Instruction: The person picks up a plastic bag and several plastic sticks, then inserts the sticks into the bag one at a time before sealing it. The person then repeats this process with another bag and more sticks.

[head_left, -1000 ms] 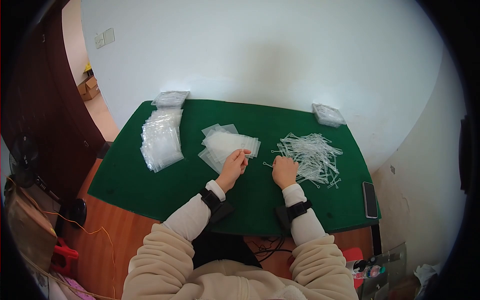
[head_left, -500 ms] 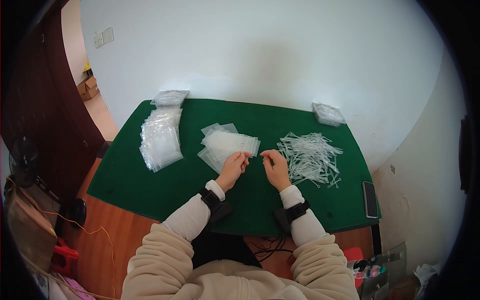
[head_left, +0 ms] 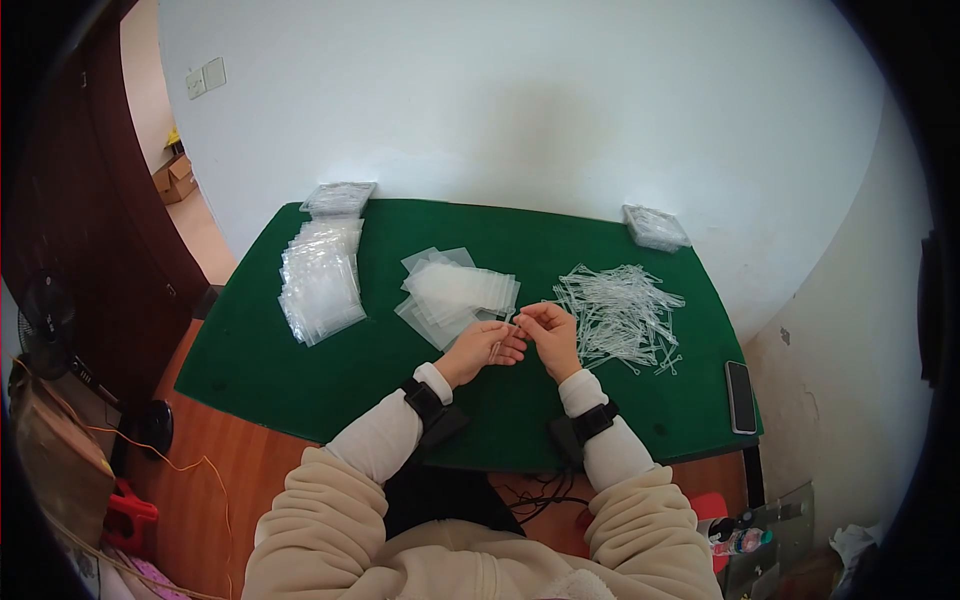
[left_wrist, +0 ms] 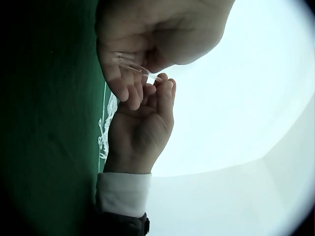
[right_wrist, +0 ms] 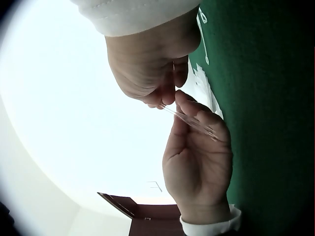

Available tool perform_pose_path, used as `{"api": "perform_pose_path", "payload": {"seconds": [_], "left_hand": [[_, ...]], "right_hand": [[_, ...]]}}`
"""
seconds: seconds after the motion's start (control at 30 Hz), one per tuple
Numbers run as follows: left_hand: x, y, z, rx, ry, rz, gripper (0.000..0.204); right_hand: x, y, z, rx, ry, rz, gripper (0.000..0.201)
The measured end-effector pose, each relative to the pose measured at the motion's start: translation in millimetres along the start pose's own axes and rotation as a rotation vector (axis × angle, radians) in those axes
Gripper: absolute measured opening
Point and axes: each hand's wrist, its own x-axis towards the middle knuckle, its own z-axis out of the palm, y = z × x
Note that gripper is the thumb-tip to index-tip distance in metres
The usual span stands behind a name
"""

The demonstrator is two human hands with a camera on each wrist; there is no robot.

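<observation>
Slim clear plastic sticks (right_wrist: 193,123) lie across the fingers of my left hand (head_left: 480,350), which is turned palm up with its thumb over them. My right hand (head_left: 552,338) meets it from the right, thumb and fingertips pinching the far ends of the sticks. Both hands are close together over the green table, in front of a loose pile of clear flat bags (head_left: 455,285). Just right of my right hand is a heap of similar clear sticks (head_left: 625,315), some showing a small ring at one end.
Overlapping clear bags (head_left: 322,290) fan out on the left of the green table (head_left: 250,350). A packed clear bundle (head_left: 340,198) sits at the back left, another bundle (head_left: 656,228) at the back right. A phone (head_left: 740,398) lies by the right edge.
My right hand has come left from the stick heap to my left hand. My left hand has turned palm up and shifted slightly right and nearer, sticks now visible across its fingers.
</observation>
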Motion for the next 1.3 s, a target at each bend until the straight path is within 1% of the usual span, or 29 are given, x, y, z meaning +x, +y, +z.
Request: {"api": "perform_pose_path", "payload": {"seconds": [0.1, 0.2, 0.37, 0.43, 0.6, 0.63, 0.7, 0.73, 0.77, 0.83, 0.87, 0.97, 1.0, 1.1, 1.27, 1.3], "left_hand": [[-1.1, 0.3, 1.2, -0.032, -0.043, -0.035, 0.029], [-3.4, 1.1, 0.8, -0.069, -0.184, -0.038, 0.028], [-6.7, 2.0, 2.5, -0.057, -0.197, -0.042, 0.026], [-6.0, 0.0, 3.5, -0.057, -0.164, -0.039, 0.025], [2.5, -8.9, -3.6, -0.086, -0.126, -0.010, 0.022], [3.9, -10.8, -6.2, -0.084, -0.127, -0.013, 0.022], [5.2, -9.5, -10.2, -0.088, -0.010, 0.037, 0.023], [5.9, -9.6, -11.0, -0.090, 0.049, 0.063, 0.023], [6.3, -10.3, -11.2, -0.090, 0.048, 0.060, 0.023], [6.5, -9.6, -11.8, -0.106, 0.111, 0.069, 0.022], [6.4, -8.6, -11.8, -0.114, 0.142, 0.074, 0.022], [6.0, -7.4, -11.6, -0.131, 0.139, 0.081, 0.022], [5.2, -7.7, -11.5, -0.140, 0.138, 0.082, 0.021], [5.5, -7.5, -10.3, -0.135, 0.147, 0.090, 0.022], [5.8, -8.3, -10.4, -0.134, 0.141, 0.094, 0.022], [6.2, -8.3, -10.4, -0.133, 0.140, 0.094, 0.022]], "right_hand": [[0.2, 1.4, -0.1, -0.019, 0.026, -0.023, 0.012], [0.0, 1.0, 0.7, -0.083, 0.048, -0.059, 0.010], [-1.4, -2.1, 1.4, -0.047, 0.027, 0.014, 0.010], [-1.9, -2.7, 1.2, 0.000, 0.006, 0.066, 0.012], [0.5, 2.2, -2.4, 0.000, -0.007, 0.054, 0.013], [3.8, 6.8, -6.7, -0.248, 0.071, -0.043, 0.014], [7.4, 9.2, -14.1, -0.747, 0.226, -0.236, 0.017], [5.3, 10.2, -18.8, -0.747, 0.229, -0.234, 0.017], [1.8, 11.0, -23.6, -0.999, 0.218, -0.258, 0.018], [-2.1, 10.8, -28.5, -1.502, 0.184, -0.304, 0.019], [-1.7, 9.9, -28.8, -1.501, 0.184, -0.305, 0.019], [0.5, 8.0, -29.6, -1.464, 0.083, -0.198, 0.010], [1.3, 9.7, -30.2, -1.464, 0.080, -0.196, 0.010], [4.5, 14.4, -32.3, -1.413, 0.025, -0.079, 0.004], [2.7, 14.4, -32.3, -1.486, 0.010, -0.071, 0.004], [2.0, 14.1, -31.9, -1.519, 0.018, -0.116, 0.004]]}}
